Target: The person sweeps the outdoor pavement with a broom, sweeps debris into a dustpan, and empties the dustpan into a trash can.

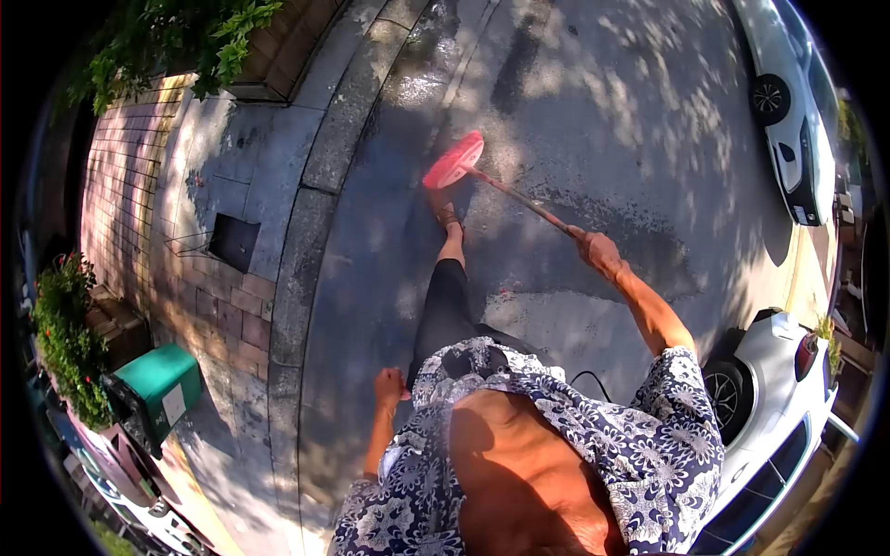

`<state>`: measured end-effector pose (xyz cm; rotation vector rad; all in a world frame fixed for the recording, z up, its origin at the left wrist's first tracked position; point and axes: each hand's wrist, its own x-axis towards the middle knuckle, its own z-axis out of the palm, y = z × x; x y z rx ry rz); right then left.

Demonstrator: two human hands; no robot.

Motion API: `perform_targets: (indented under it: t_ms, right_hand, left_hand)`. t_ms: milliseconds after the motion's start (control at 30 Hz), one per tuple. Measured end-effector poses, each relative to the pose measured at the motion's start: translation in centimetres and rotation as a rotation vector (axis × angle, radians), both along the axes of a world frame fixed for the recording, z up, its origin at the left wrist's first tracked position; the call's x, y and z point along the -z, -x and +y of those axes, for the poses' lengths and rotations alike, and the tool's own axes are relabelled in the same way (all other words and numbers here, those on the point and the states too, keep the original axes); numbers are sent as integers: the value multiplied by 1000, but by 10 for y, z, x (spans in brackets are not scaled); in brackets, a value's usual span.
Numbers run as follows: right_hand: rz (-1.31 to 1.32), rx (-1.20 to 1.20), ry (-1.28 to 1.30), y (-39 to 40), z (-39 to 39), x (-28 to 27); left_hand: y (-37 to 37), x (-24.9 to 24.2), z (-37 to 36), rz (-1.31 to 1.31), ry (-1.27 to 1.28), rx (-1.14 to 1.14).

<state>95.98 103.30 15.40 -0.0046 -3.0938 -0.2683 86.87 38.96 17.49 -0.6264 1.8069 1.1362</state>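
Note:
My right hand (601,253) is closed around the end of a long broom handle (526,202), held out ahead of me to the right. At its far end is the broom's pinkish-red head (454,159), raised in front of my forward foot (448,216), which it partly overlaps in this view. Its bristle side is turned away to the upper left. Beside my waist hangs my left hand (391,385), fingers curled into a fist with nothing showing in it. I am in mid-stride on the grey road (371,306).
A raised kerb (315,218) and paved sidewalk run along the left. A green wheeled bin (158,389) and flowering bushes (65,334) stand there. Two white cars (788,130) are parked along the right. Wet patches (417,88) darken the road ahead.

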Motion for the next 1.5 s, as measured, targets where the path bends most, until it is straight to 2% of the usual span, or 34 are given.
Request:
perform_targets:
  t_ms: [67,100,133,167,233,300,400,500,533,633,767,800,833,900,933,967,1033,1167,1200,1233,1267,1367,1500]
  right_hand:
    - [-286,30,19,103,-15,-28]
    - [-392,191,372,159,-24,-47]
    - [-469,187,521,201,-25,-56]
    - [-522,199,508,227,-29,-43]
    - [-522,138,525,303,-15,-28]
    - [-451,39,618,351,-8,-31]
    - [-482,-77,509,417,17,-15]
    - [-458,-167,580,478,55,-10]
    - [-481,-178,460,500,68,-5]
    - [-804,-61,285,571,110,17]
    - [-568,-111,298,641,207,75]
    - [-488,-143,304,659,236,78]
    - [-558,-95,353,677,258,65]
    - [-710,6,436,692,299,46]
    - [-628,58,466,697,318,41]
    - [-629,99,455,704,341,37]
    - [-630,173,437,717,380,29]
    - [-698,336,371,726,468,32]
    - [-558,303,431,717,487,21]
    - [-573,318,401,715,504,0]
    - [-616,375,368,710,520,-19]
    - [-613,426,413,679,575,-54]
    - [-652,413,323,662,588,-104]
  left_hand:
    - [32,9,30,-46,7,-60]
    - [49,14,46,-71,11,-90]
    - [62,30,55,-144,37,-105]
    - [64,29,64,-121,27,-118]
    - [93,32,97,-41,-2,-150]
    - [138,-5,142,-58,-2,-161]
    - [205,-41,199,-18,-10,-212]
    - [250,-56,240,20,11,-282]
    - [262,-57,252,30,25,-304]
    - [280,-58,289,7,88,-357]
    - [279,-45,356,-64,187,-464]
    - [271,-46,376,-112,216,-499]
    - [262,-47,393,-164,245,-526]
    - [228,-39,423,251,308,87]
    - [216,-32,444,460,317,391]
    - [253,-66,496,-25,368,93]
    - [261,-77,533,91,188,91]
    - [304,-96,584,81,291,56]
    - [308,-95,587,123,290,46]
    - [312,-90,589,169,290,34]
    - [318,-87,587,-118,181,-204]
    - [338,-84,601,-176,51,-499]
    - [365,-74,619,-201,5,-475]
